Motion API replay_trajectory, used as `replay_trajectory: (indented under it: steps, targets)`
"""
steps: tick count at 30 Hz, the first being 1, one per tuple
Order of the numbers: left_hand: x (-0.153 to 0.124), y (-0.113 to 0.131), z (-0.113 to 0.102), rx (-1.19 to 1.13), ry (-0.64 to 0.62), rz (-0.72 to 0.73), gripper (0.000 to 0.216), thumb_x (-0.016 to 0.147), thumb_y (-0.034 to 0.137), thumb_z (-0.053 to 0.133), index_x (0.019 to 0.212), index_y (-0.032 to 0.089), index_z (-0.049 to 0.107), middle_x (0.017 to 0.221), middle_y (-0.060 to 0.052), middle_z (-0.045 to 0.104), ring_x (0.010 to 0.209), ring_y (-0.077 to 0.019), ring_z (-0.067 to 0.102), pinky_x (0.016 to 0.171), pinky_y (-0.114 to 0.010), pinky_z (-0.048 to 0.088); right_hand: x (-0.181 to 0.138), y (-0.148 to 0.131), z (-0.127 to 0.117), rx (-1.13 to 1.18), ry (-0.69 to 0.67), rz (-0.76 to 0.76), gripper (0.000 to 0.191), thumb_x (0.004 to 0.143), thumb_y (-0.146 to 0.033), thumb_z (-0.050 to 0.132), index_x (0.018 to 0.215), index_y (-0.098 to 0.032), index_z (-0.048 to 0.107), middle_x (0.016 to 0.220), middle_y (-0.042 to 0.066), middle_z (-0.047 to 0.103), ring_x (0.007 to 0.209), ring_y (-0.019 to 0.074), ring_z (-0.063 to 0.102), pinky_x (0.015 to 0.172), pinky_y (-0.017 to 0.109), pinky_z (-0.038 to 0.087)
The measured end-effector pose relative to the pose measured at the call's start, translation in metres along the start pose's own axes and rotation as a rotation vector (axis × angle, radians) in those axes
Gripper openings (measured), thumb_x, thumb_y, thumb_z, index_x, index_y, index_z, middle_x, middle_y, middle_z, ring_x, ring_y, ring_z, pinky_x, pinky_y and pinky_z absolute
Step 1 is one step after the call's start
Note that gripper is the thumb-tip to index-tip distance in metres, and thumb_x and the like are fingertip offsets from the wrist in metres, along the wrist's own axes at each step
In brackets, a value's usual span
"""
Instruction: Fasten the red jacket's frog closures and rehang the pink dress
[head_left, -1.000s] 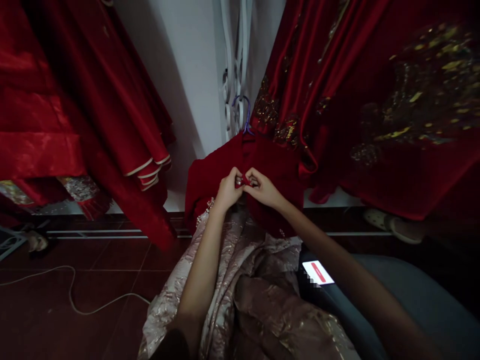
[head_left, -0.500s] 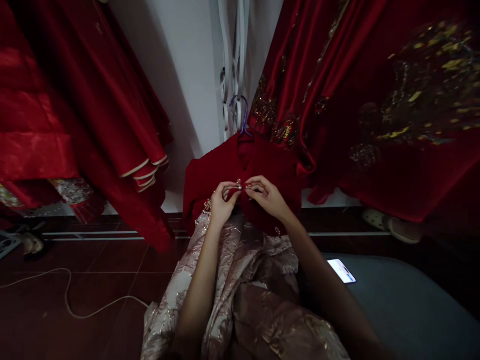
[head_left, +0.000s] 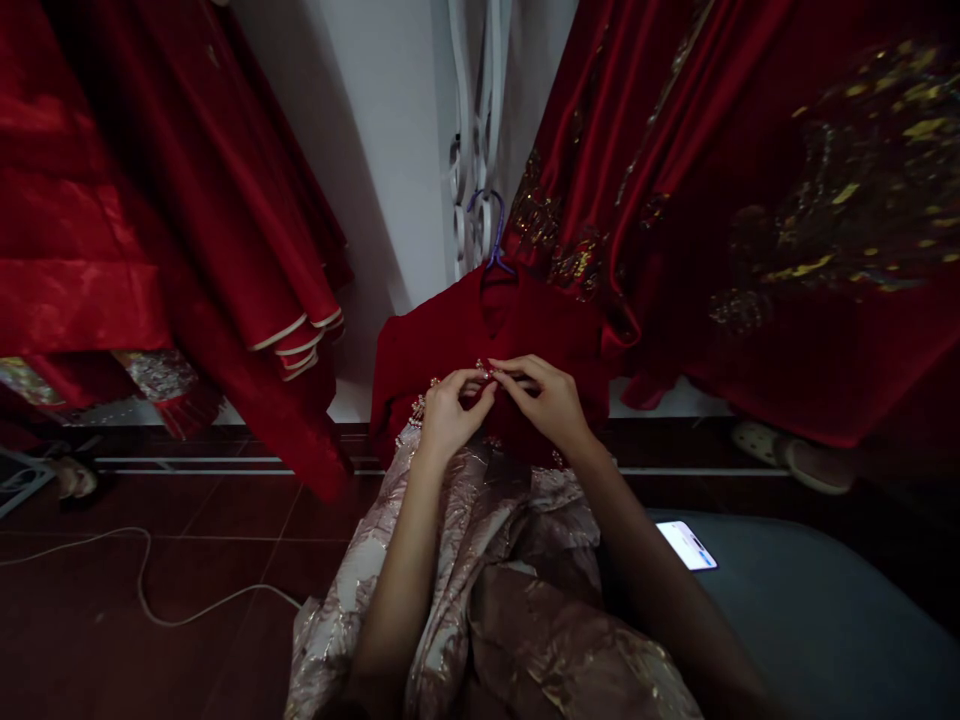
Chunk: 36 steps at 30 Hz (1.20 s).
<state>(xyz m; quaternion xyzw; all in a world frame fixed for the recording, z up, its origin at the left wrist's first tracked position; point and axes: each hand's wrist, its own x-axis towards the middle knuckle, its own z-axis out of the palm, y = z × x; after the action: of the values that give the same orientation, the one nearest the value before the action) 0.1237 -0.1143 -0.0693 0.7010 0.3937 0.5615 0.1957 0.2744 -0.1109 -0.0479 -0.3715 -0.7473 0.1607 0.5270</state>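
Note:
A red jacket (head_left: 427,335) hangs upright on a purple hanger (head_left: 496,240) in front of me, with a pinkish, shiny patterned skirt part (head_left: 390,530) below it. At the jacket's front opening, my left hand (head_left: 452,415) pinches one edge beside a small beaded fastening (head_left: 481,368). My right hand (head_left: 551,400) pinches the opposite edge, its fingertips touching or almost touching those of the left. The fingers partly hide the fastening, so I cannot tell whether it is joined. Pearl-like bead trim (head_left: 418,408) shows beside my left wrist.
Red garments (head_left: 277,250) hang on the left, and red gowns with gold sequins (head_left: 847,200) on the right. A lit phone (head_left: 686,546) lies on a grey padded seat (head_left: 810,610). A white cable (head_left: 187,620) crosses the tiled floor; clog shoes (head_left: 795,460) stand at right.
My two hands have come closer together at the jacket front, the right one moving in over the beaded fastening. The whole view has shifted slightly.

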Motion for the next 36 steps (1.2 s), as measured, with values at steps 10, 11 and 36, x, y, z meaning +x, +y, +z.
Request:
replay_trajectory:
  steps: [10, 11, 36]
  targets:
    - [0.001, 0.000, 0.001, 0.161, -0.023, 0.069, 0.018, 0.083, 0.023, 0.050, 0.097, 0.021, 0.060, 0.095, -0.004, 0.065, 0.081, -0.0143, 0.063, 0.077, -0.028, 0.050, -0.001, 0.004, -0.002, 0.027, -0.003, 0.013, 0.030, 0.080, -0.035, 0.058, 0.108, -0.028, 0.065, 0.096, 0.003, 0.063, 0.081, 0.0158, 0.063, 0.074, 0.033, 0.058]
    - [0.001, 0.001, 0.001, 0.181, -0.032, 0.083, 0.018, 0.083, 0.022, 0.050, 0.097, 0.021, 0.060, 0.095, -0.004, 0.065, 0.082, -0.0145, 0.062, 0.077, -0.028, 0.049, -0.001, 0.004, -0.002, 0.029, 0.003, 0.013, 0.030, 0.079, -0.035, 0.058, 0.107, -0.028, 0.065, 0.096, 0.003, 0.063, 0.081, 0.0158, 0.063, 0.074, 0.033, 0.058]
    - [-0.008, -0.029, 0.014, -0.231, -0.298, -0.035, 0.037, 0.082, 0.019, 0.049, 0.118, 0.021, 0.053, 0.124, -0.009, 0.050, 0.107, -0.0157, 0.054, 0.091, -0.030, 0.044, -0.003, 0.043, -0.026, 0.234, -0.352, 0.315, 0.076, 0.072, -0.028, 0.062, 0.137, -0.025, 0.022, 0.081, -0.001, 0.054, 0.063, 0.0091, 0.055, 0.059, 0.022, 0.049]
